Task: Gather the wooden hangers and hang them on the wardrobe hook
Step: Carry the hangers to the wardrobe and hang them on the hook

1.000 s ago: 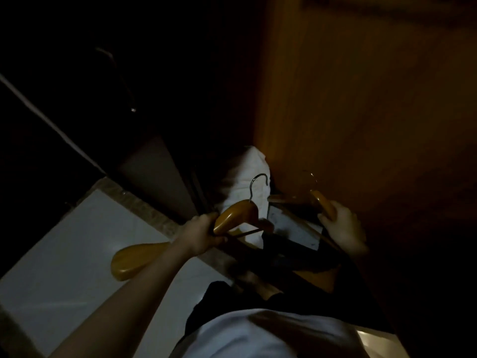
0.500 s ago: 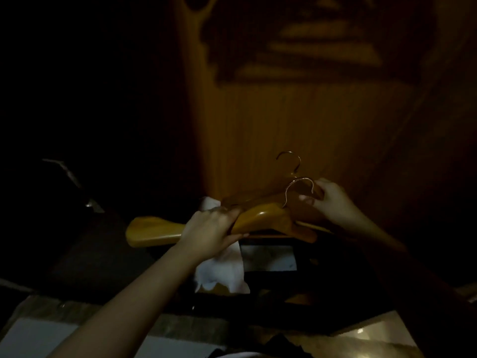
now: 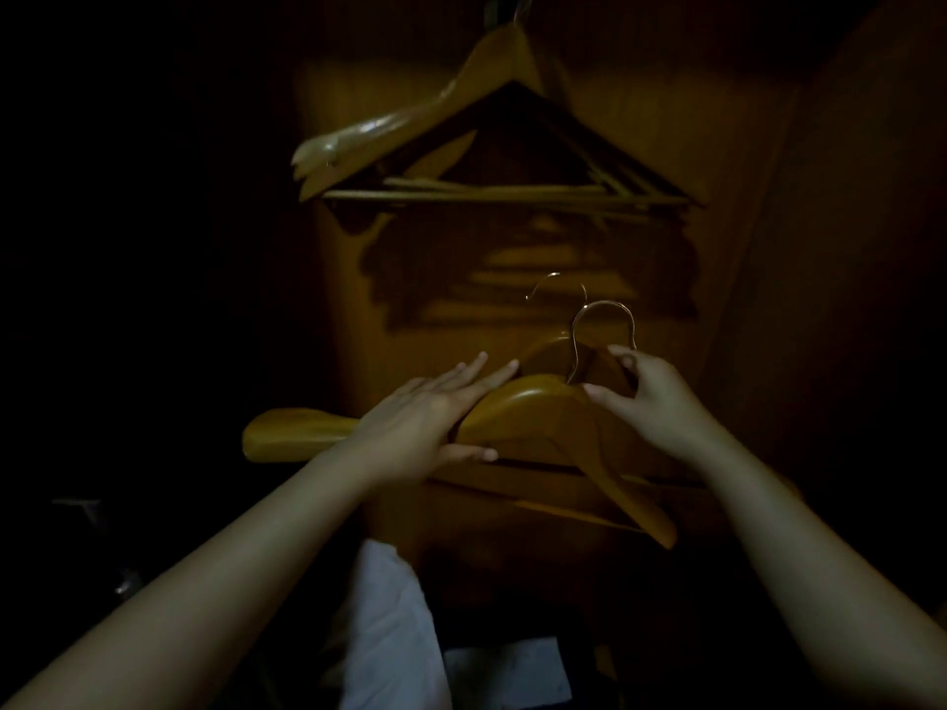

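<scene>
Wooden hangers (image 3: 533, 417), two at least, lie bunched between both hands in front of the wardrobe's wooden back panel (image 3: 717, 146). The left hand (image 3: 425, 422) clamps the left shoulder of the front hanger, thumb under the lower edge and fingers (image 3: 471, 371) stretched flat over the top, reaching toward the crown. The right hand (image 3: 651, 402) pinches the crown of the bunch just below the metal hooks, thumb at the front and fingers curled over the back, closed on the wood. From that grip one bright metal hook (image 3: 602, 325) rises in a loop, and a second, fainter hook (image 3: 556, 287) shows just behind and left of it. The front hanger's left arm juts out past the left wrist, and its right arm slopes down below the right wrist; a thin crossbar (image 3: 579, 515) runs beneath the bunch.

Above the held hangers, well apart from them, a cluster of hung hangers (image 3: 492, 146) sits high on the panel, their crossbars stacked nearly level and their tops running out of view at the frame's upper edge. Their shadow falls on the panel between the cluster and the held hooks. Below the held hangers, between the forearms, a white cloth (image 3: 394, 622) and a pale flat sheet (image 3: 507, 668) lie in the dark; what they rest on cannot be told.
</scene>
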